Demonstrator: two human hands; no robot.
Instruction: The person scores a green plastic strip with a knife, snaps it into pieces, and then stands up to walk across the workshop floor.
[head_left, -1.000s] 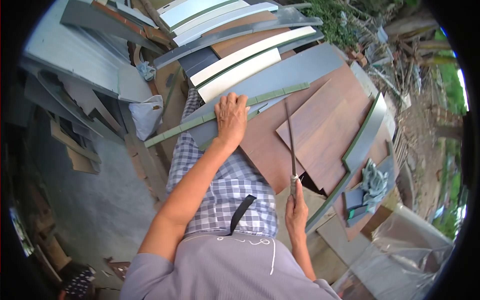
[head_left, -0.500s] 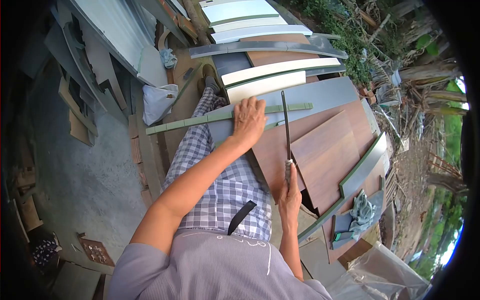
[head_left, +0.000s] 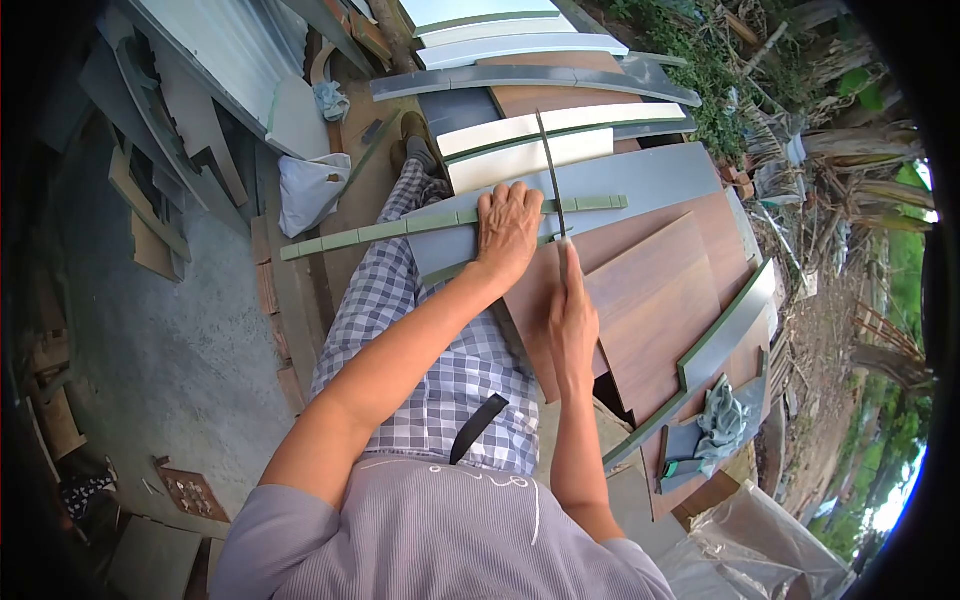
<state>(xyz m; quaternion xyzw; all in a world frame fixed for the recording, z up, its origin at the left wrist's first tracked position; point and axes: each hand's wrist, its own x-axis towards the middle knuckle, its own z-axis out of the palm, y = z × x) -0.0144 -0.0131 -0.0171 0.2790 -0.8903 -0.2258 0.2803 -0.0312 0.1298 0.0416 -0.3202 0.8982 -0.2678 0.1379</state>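
Note:
My left hand (head_left: 508,228) is closed over a long, narrow green strip (head_left: 370,233) with lines marked across it, pressing it on a grey panel (head_left: 655,185). My right hand (head_left: 574,318) grips the handle of a thin, long-bladed saw (head_left: 549,160). The blade crosses the strip just right of my left fingers, its tip reaching over a cream board (head_left: 530,170). A small green offcut lies beside the blade, close to my right fingertips.
A brown wood-grain panel (head_left: 660,300) lies right of my hands, and a grey board (head_left: 728,330) beyond it. A crumpled cloth (head_left: 725,425) rests at the lower right. Several more boards are stacked ahead. A white bag (head_left: 308,195) stands left of my checkered-trousered leg.
My right hand has pushed the saw forward, so its handle is now close to the strip and the tip farther away. My left hand stays on the strip.

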